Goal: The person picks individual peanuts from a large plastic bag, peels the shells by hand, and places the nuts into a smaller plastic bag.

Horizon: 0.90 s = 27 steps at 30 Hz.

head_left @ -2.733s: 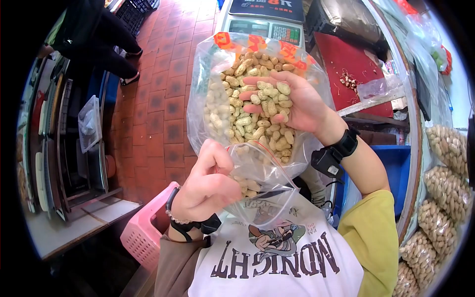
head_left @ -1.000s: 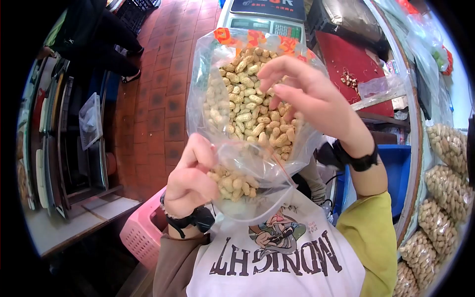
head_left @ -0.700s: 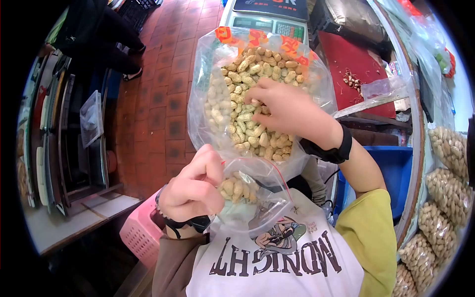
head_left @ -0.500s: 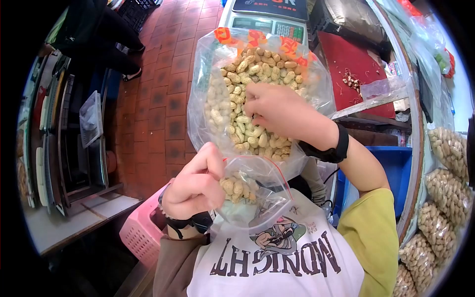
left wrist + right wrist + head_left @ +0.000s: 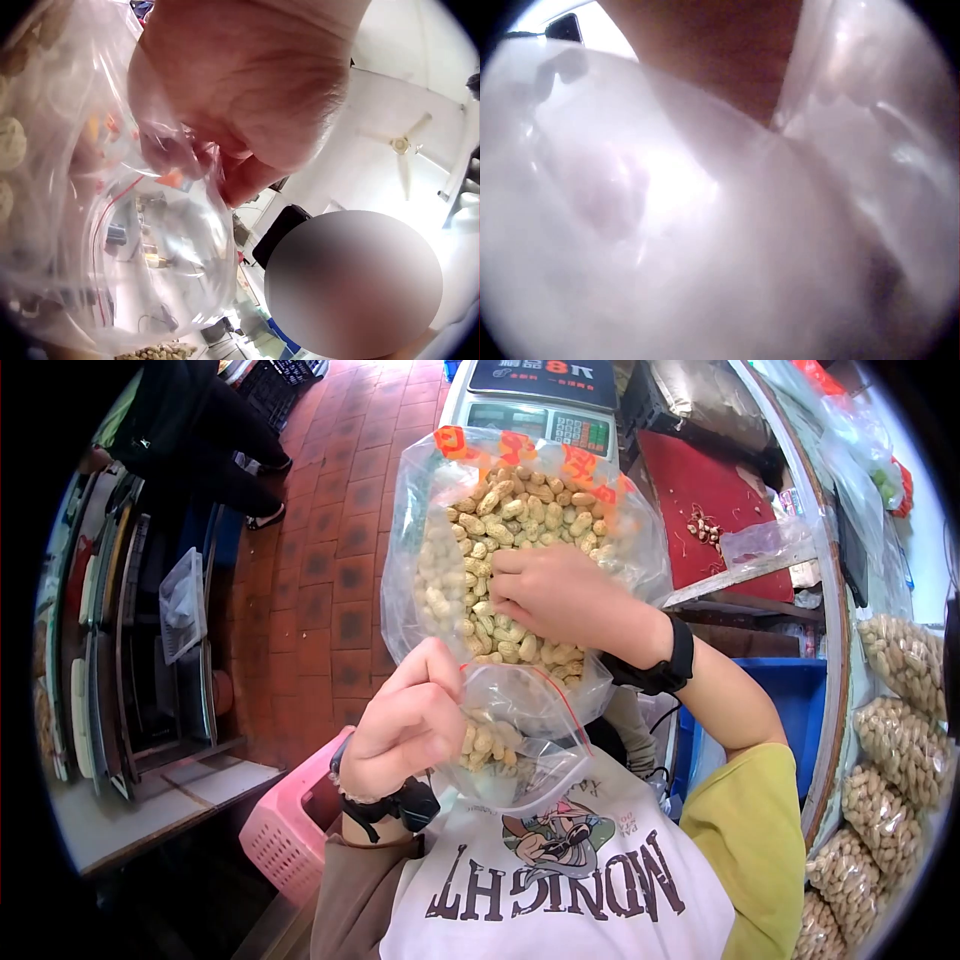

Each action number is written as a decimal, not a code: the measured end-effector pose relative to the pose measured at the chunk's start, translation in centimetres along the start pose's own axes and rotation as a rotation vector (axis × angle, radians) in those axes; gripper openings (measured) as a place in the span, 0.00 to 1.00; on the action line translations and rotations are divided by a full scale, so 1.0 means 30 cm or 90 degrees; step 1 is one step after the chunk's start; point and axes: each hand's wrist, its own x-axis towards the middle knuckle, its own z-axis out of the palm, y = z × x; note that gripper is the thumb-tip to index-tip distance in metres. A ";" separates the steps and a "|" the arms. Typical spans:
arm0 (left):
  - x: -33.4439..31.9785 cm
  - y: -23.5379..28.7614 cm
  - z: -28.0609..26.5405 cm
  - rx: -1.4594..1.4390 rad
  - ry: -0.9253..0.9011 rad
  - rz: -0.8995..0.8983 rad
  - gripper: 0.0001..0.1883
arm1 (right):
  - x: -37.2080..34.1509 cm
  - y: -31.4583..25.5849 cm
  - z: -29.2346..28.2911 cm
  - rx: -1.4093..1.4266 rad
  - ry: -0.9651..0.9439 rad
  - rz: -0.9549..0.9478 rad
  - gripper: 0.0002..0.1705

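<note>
My left hand (image 5: 405,725) pinches the edge of a small clear zip-lock bag (image 5: 540,705) with a red seal line. Some peanuts (image 5: 485,745) lie inside it. In the left wrist view, the zip-lock bag (image 5: 202,232) hangs open-mouthed below the fingers of the left hand (image 5: 240,82). Beyond it stands a large clear plastic bag (image 5: 635,545) with orange print, full of unshelled peanuts (image 5: 490,525). My right hand (image 5: 570,595) reaches into it palm down, fingers curled into the peanuts, fingertips hidden. Blurred clear plastic (image 5: 727,262) fills most of the right wrist view.
A digital scale (image 5: 540,410) is behind the large bag. On the right are a red board (image 5: 700,490) with small scraps, a blue bin (image 5: 790,700) and several packed peanut bags (image 5: 895,740). A pink basket (image 5: 290,830) sits at left; a person (image 5: 200,430) stands farther off.
My right hand was palm up with peanuts, later raised over the heap with fingers spread. It has since lowered and curled into the peanuts. The left hand keeps hold of the zip-lock bag.
</note>
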 end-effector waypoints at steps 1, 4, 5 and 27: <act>0.000 0.000 0.001 -0.004 0.010 -0.002 0.10 | 0.000 0.001 0.002 -0.011 0.013 -0.017 0.05; 0.003 -0.003 0.011 -0.016 0.054 -0.014 0.10 | 0.001 -0.010 -0.016 0.048 0.028 0.025 0.04; 0.004 -0.004 0.016 -0.024 0.089 -0.021 0.10 | 0.001 -0.021 -0.033 0.046 0.028 0.025 0.04; 0.072 0.038 0.065 -0.058 0.197 -0.333 0.12 | -0.003 -0.166 -0.199 0.321 0.196 -0.041 0.08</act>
